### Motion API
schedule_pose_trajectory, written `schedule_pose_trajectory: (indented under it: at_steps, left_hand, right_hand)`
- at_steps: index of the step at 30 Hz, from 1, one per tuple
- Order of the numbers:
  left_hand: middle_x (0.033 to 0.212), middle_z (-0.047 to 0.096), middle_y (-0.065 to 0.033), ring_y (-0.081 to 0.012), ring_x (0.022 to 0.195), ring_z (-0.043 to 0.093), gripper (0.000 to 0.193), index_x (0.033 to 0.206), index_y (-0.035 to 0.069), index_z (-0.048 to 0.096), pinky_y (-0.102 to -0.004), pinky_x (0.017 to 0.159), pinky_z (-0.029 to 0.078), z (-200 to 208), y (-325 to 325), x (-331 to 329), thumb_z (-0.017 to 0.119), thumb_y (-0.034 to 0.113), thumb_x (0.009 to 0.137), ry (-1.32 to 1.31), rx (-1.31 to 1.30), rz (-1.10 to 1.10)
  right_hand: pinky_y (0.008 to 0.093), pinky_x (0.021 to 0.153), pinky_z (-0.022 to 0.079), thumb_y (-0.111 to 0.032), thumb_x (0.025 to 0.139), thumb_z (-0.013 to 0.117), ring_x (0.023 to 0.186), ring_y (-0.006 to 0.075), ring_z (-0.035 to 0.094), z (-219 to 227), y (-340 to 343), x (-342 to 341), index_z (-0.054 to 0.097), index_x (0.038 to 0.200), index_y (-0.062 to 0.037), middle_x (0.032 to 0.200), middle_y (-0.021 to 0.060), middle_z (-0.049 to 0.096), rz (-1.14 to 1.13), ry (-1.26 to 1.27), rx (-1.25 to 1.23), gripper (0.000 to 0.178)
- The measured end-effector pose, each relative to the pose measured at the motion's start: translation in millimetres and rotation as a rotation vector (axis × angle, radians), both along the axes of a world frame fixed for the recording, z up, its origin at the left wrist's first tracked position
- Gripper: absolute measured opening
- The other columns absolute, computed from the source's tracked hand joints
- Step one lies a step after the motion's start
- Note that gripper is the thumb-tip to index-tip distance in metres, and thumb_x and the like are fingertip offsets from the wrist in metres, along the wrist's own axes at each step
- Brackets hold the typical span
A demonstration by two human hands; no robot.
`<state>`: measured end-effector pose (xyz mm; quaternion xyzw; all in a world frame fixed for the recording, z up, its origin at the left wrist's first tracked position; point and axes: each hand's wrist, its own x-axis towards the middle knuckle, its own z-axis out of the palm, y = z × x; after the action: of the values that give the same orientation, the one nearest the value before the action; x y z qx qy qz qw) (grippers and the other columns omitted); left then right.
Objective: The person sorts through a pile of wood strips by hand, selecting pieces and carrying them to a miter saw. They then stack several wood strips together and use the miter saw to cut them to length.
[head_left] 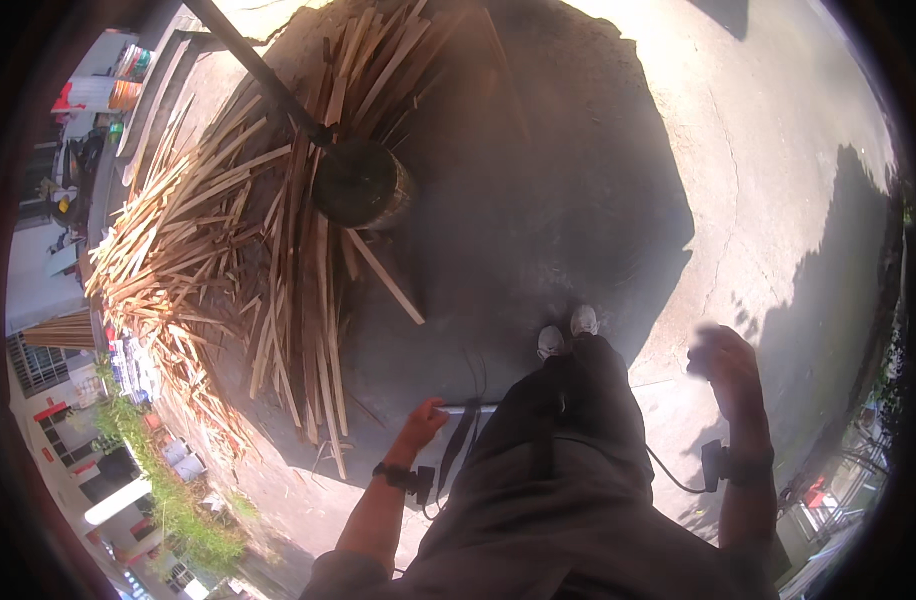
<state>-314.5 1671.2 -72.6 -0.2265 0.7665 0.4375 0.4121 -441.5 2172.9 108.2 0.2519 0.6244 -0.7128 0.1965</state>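
Note:
My left hand hangs low beside my left thigh, its fingers curled in. At its fingertips a pale thin strip runs toward my trousers; I cannot tell whether it is held or lies on the ground. On the other side, my right hand is raised out from my body, fingers bent and their tips smeared, so any grip is unclear. Nearest my left hand is a large heap of long, thin wooden sticks, spread over the ground to the left. One loose stick points from it toward my feet.
A pole rises from a dark round base at the heap's edge. A broad angular shadow covers the concrete ahead. Green plants and buckets line the left side. Thin cables hang by both wrists.

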Motion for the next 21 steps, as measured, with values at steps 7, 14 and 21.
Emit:
schedule_pose_trajectory:
  at_steps: [7,14,21]
  left_hand:
    - [0.105,0.057,-0.0164,-0.0221,0.097,0.056,0.043,0.115,0.002,0.049,-0.0332,0.082,0.046,-26,-31,-24,0.064,0.018,0.077,0.061,0.058,0.285]
    - [0.085,0.062,-0.0134,-0.0195,0.076,0.06,0.042,0.112,0.0,0.052,-0.0315,0.068,0.048,-27,-32,-91,0.064,0.019,0.076,-0.02,-0.076,0.339]
    - [0.084,0.063,-0.0137,-0.0181,0.076,0.061,0.041,0.112,0.0,0.053,-0.0308,0.066,0.048,-3,1,-237,0.063,0.022,0.079,-0.003,0.034,0.394]
  right_hand:
    - [0.0286,0.053,0.048,-0.013,0.072,0.064,0.061,0.016,0.061,-130,20,54,0.058,0.098,0.0033,0.071,0.0105,0.062,0.363,-0.628,0.461,0.032]
    - [0.034,0.073,0.046,-0.018,0.079,0.058,0.088,0.022,0.06,-121,-11,-96,0.061,0.1,-0.0006,0.093,0.0159,0.063,1.133,-0.452,0.337,0.028]
    - [0.0344,0.079,0.048,-0.014,0.068,0.066,0.092,0.0267,0.061,-94,-29,-257,0.058,0.109,-0.0027,0.099,0.0153,0.063,1.144,-0.277,0.502,0.043]
